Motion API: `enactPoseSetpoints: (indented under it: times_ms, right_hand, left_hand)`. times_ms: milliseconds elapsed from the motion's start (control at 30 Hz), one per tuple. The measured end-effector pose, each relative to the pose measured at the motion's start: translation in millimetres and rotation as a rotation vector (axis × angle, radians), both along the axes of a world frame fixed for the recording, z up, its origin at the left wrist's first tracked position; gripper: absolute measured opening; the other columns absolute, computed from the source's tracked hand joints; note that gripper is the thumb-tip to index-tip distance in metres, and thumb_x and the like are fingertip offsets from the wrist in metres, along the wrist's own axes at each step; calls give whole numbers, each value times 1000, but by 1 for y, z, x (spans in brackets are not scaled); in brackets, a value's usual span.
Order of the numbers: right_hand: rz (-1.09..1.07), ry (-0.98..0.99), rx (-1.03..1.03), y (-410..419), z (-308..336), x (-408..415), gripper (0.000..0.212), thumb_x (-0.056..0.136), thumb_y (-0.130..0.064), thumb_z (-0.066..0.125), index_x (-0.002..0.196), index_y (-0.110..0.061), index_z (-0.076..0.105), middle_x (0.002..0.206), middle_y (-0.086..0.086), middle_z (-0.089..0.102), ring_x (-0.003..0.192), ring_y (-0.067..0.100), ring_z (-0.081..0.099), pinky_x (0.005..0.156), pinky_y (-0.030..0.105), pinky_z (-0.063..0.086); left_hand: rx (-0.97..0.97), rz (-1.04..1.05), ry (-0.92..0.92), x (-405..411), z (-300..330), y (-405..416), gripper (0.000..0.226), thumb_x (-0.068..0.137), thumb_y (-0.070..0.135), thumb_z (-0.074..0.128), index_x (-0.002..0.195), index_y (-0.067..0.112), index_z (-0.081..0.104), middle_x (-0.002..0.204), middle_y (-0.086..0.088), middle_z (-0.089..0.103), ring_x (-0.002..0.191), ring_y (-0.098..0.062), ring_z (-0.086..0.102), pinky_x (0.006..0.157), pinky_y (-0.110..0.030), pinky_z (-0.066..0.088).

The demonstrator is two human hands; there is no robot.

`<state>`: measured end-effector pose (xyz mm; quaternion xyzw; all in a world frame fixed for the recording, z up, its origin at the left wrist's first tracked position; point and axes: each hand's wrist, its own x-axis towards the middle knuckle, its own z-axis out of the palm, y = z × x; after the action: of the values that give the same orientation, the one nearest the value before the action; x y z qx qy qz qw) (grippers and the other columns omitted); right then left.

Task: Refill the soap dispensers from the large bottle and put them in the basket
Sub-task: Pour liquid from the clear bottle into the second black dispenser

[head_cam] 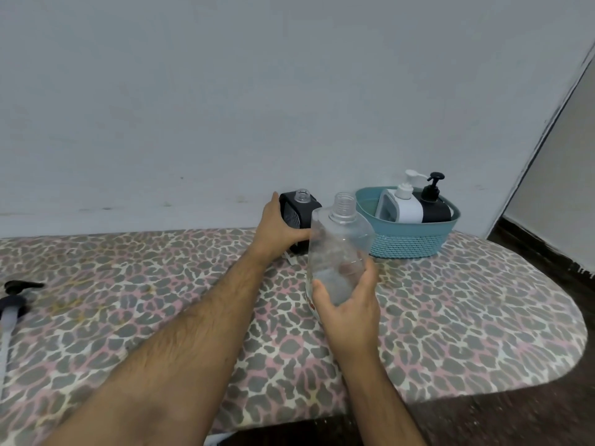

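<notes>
My right hand (347, 296) grips the large clear bottle (338, 243) near its base; the bottle is uncapped and held roughly upright above the table. Just behind it, my left hand (278, 231) holds a black soap dispenser (297, 214) that stands on the table with its clear neck open and no pump on it. To the right, a teal basket (409, 241) against the wall holds a white dispenser (407, 204) and a black dispenser (434, 206), both with pumps fitted.
A leopard-print cloth covers the table (450, 317), whose right end is rounded. A loose black pump head with its tube (14, 304) lies at the far left edge. A grey wall runs close behind the table.
</notes>
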<state>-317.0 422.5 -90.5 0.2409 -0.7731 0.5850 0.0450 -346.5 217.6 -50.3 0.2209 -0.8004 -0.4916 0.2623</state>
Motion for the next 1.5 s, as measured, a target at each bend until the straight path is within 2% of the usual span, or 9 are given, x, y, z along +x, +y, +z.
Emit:
enactPoseSetpoints:
  times_ms: [167,367,533,700,833,900,1000,1133,1500]
  right_hand:
    - [-19,0,1,4,0,-2,83,82,-40,71,148,-29,21,142,1,52,125,20,53,101,43,48]
    - [-29,-7,-39,9,-3,-10,79,77,-40,75,141,-34,27,132,-1,57,114,17,55,92,33,47]
    - [29,-28,-49,2,0,-17,83,78,-40,76,143,-36,24,137,0,55,111,10,53,78,8,36]
    - [42,-19,-34,-1,0,-6,89,76,-38,80,144,-35,22,128,-9,56,112,8,53,90,23,40]
    - [55,-48,-48,9,0,6,87,77,-29,82,143,-34,26,122,-9,52,95,-11,47,53,-4,38]
    - [58,-28,-30,16,4,14,86,77,-31,82,142,-34,26,122,-10,52,95,-4,52,55,0,41]
    - [82,48,19,22,11,27,91,75,-37,81,146,-36,24,123,-13,54,107,8,55,79,21,43]
    - [163,137,145,20,20,49,89,75,-35,80,146,-43,26,129,-9,56,93,-4,58,57,6,42]
    - [190,690,545,13,61,50,81,75,-36,78,145,-24,37,133,4,60,113,25,60,85,41,51]
  left_hand:
    - [-32,40,127,20,4,13,102,59,33,97,142,10,41,141,-6,45,131,-21,48,110,-43,45]
    - [-8,110,167,98,10,22,124,60,38,90,159,21,18,159,4,25,142,-11,33,102,-12,28]
    - [37,191,121,184,-9,34,136,44,59,85,158,32,15,159,6,26,140,-11,34,115,-38,35]
    - [50,190,86,234,-28,48,135,46,59,87,157,38,14,159,6,24,144,-18,34,115,-52,39]
    - [-36,217,59,251,-28,52,134,48,63,84,157,31,13,147,17,22,141,-12,32,117,-43,35]
    - [-110,232,50,256,-25,54,130,51,62,84,156,28,15,145,16,22,136,-7,29,116,-35,32]
    - [-156,249,68,259,-22,53,122,60,49,90,155,30,15,148,12,21,137,-8,27,114,-32,28]
    - [-53,239,48,265,-22,55,132,55,59,85,158,31,8,161,7,19,148,-15,22,122,-45,25]
    - [132,134,95,276,-24,41,130,56,42,89,159,32,11,158,4,28,145,-17,32,119,-48,33]
